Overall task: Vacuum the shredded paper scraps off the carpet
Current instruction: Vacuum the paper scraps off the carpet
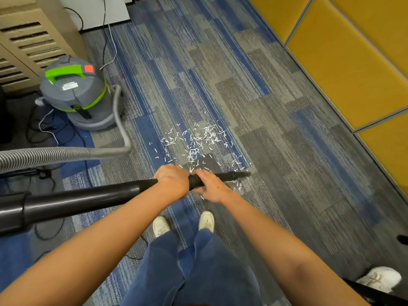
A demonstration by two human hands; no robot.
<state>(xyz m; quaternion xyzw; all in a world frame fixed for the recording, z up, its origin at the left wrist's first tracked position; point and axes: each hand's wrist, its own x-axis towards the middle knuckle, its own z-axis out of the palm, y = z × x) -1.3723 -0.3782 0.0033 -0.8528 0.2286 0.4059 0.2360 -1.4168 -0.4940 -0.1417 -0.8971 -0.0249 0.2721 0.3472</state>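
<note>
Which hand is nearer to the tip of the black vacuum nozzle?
The right hand. It holds the black wand just behind the nozzle tip; the left hand grips the wand beside it, farther from the tip.

Two bare hands, left hand (173,180) and right hand (212,186). One black wand (84,196), one ribbed grey hose (55,155), one grey-and-green canister vacuum (75,93). Three white shoes (206,220). At least four yellow wall panels (353,80). Paper scraps (198,140): dozens at least, too many for an exact count.
</note>
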